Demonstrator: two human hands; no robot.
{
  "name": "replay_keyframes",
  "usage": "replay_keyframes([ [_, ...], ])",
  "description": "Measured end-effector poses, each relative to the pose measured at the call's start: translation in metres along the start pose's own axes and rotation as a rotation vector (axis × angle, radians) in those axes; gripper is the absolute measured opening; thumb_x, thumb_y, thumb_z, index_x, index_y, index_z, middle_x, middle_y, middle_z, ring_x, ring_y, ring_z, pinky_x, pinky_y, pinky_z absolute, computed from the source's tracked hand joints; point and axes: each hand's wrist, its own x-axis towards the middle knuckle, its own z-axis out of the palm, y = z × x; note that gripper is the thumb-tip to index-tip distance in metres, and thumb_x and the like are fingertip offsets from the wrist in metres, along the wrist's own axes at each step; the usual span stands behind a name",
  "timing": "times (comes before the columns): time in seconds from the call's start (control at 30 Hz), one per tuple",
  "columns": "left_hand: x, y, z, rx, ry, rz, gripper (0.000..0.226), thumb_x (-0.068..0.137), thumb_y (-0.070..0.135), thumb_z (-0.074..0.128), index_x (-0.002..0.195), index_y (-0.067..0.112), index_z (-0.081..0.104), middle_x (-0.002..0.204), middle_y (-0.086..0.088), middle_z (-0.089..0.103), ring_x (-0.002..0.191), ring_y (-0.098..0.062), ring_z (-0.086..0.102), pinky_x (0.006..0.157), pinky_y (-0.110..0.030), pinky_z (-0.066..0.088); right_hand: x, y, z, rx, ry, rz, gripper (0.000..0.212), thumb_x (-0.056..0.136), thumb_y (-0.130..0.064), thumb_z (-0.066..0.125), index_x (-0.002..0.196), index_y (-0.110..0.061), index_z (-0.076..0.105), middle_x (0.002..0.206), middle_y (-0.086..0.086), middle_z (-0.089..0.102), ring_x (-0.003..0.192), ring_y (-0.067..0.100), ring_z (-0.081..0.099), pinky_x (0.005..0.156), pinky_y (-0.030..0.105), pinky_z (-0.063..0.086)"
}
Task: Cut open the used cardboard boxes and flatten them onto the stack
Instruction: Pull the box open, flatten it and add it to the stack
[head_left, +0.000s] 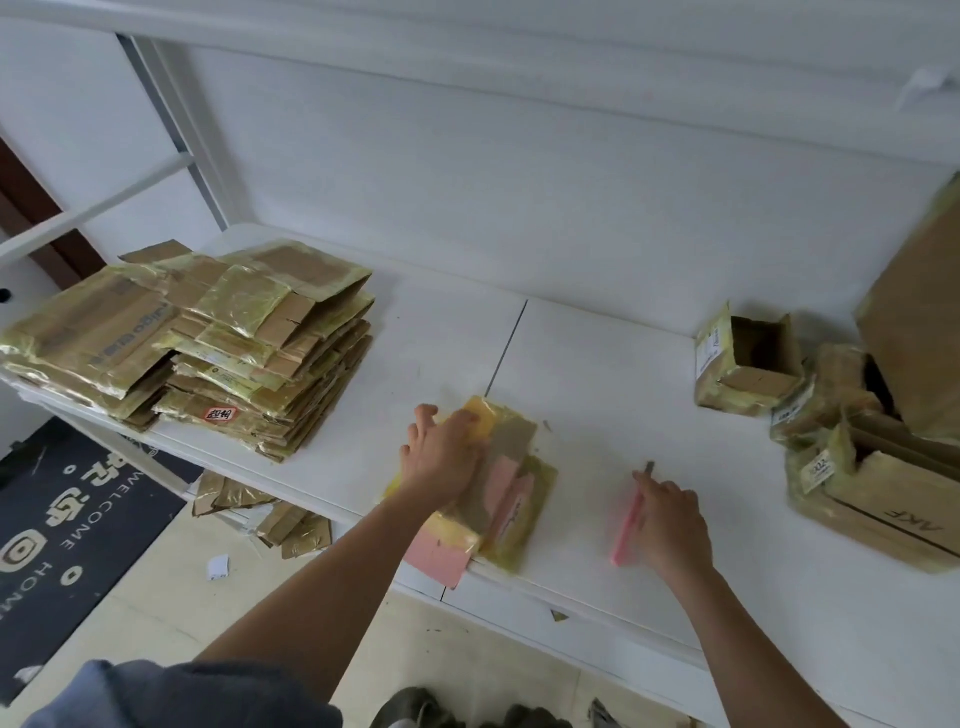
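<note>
Flattened box, pink and yellow, lying at counter near edge, one corner overhanging; pressed flat under spread left hand. Right hand gripping pink cutter, blade out, resting on counter. Step judged: flattening finished. Next: carry leftward onto stack; open counter between. Uncut boxes crowded at right.

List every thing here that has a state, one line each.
Left hand: fingers spread, pressing on the flattened box.
Flattened box: lies flat at the table's front edge, pink flap overhanging.
Right hand: grips the pink cutter.
Cutter: blade out, pointing away.
Stack: flattened boxes piled at the table's left end.
Small box: open, uncut.
AKF box: open, not flattened.
</note>
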Motion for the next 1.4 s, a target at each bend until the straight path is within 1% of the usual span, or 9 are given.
replay_keyframes([
  [0.13,0.004,-0.017,-0.021,-0.114,-0.030,-0.136,0.049,0.095,0.044,0.052,0.139,0.023,0.047,0.134,-0.008,0.050,0.108,-0.029,0.060,0.092,-0.041,0.052,-0.010,-0.042,-0.003,0.264,0.118,-0.150,0.046,0.097,-0.013,0.052,0.142,-0.017,0.046,0.125,0.010,0.058,0.115,0.025,0.051,0.098,0.030,0.035],
  [0.27,-0.002,-0.025,-0.029,0.019,-0.160,-0.123,0.041,0.092,0.054,0.050,0.090,0.014,0.064,0.093,-0.007,0.071,0.086,-0.026,0.068,0.076,-0.033,0.054,-0.030,-0.112,-0.008,0.724,-0.110,-0.319,0.040,0.101,-0.021,0.050,0.141,-0.018,0.045,0.117,0.000,0.066,0.090,0.003,0.063,0.073,0.015,0.050],
  [0.37,-0.004,-0.035,-0.028,-0.142,-0.172,-0.164,0.041,0.092,0.044,0.056,0.071,0.009,0.059,0.065,-0.006,0.064,0.064,-0.028,0.069,0.060,-0.034,0.059,-0.026,-0.144,-0.010,0.619,-0.037,-0.310,0.042,0.103,-0.032,0.043,0.142,-0.014,0.043,0.119,0.004,0.066,0.106,0.020,0.065,0.089,0.038,0.053],
  [0.7,0.001,-0.045,-0.025,-0.296,-0.128,-0.235,0.026,0.086,0.031,0.067,0.071,0.015,0.053,0.071,-0.009,0.064,0.062,-0.030,0.070,0.057,-0.042,0.061,-0.013,-0.185,-0.011,0.166,0.033,-0.255,0.093,0.086,-0.065,0.060,0.141,0.007,0.035,0.113,0.012,0.063,0.103,0.027,0.063,0.073,0.029,0.045],
  [0.97,0.006,-0.049,-0.023,-0.301,-0.132,-0.234,0.024,0.089,0.027,0.066,0.071,0.016,0.054,0.067,-0.008,0.063,0.049,-0.025,0.068,0.042,-0.033,0.056,0.005,-0.161,-0.027,0.638,-0.218,-0.156,0.023,0.088,-0.026,0.058,0.070,-0.013,0.053,0.062,-0.006,0.050,0.060,0.016,0.048,0.056,0.027,0.034],
  [1.1,0.005,-0.047,-0.022,-0.258,-0.143,-0.235,0.022,0.090,0.029,0.066,0.082,0.011,0.058,0.069,-0.007,0.065,0.050,-0.022,0.068,0.044,-0.028,0.053,0.003,-0.126,-0.019,0.966,-0.345,-0.034,0.022,0.098,-0.019,0.058,0.118,-0.012,0.062,0.100,-0.001,0.070,0.094,0.020,0.066,0.085,0.037,0.054],
  [1.17,0.003,-0.043,-0.021,-0.209,-0.097,-0.209,0.023,0.090,0.028,0.065,0.096,0.007,0.055,0.080,-0.006,0.063,0.069,-0.027,0.068,0.059,-0.036,0.059,-0.006,-0.119,-0.006,0.869,-0.140,-0.006,0.050,0.093,-0.023,0.068,0.138,-0.017,0.048,0.110,0.003,0.062,0.100,0.021,0.062,0.089,0.033,0.049],
  [1.27,-0.003,-0.035,-0.015,-0.145,0.001,-0.101,0.033,0.089,0.017,0.061,0.114,0.018,0.039,0.092,-0.005,0.058,0.082,-0.027,0.061,0.064,-0.041,0.054,-0.022,-0.121,0.006,0.581,0.253,-0.166,0.041,0.089,-0.022,0.072,0.127,-0.010,0.062,0.109,0.010,0.057,0.104,0.029,0.053,0.077,0.016,0.030],
  [1.4,-0.005,-0.028,-0.010,0.075,0.078,-0.032,0.027,0.092,0.017,0.058,0.115,0.013,0.045,0.088,-0.001,0.053,0.077,-0.023,0.050,0.056,-0.032,0.038,-0.038,-0.131,0.014,0.455,0.174,-0.365,0.042,0.094,-0.031,0.065,0.129,-0.008,0.062,0.100,-0.001,0.051,0.095,0.018,0.054,0.075,0.014,0.040],
])
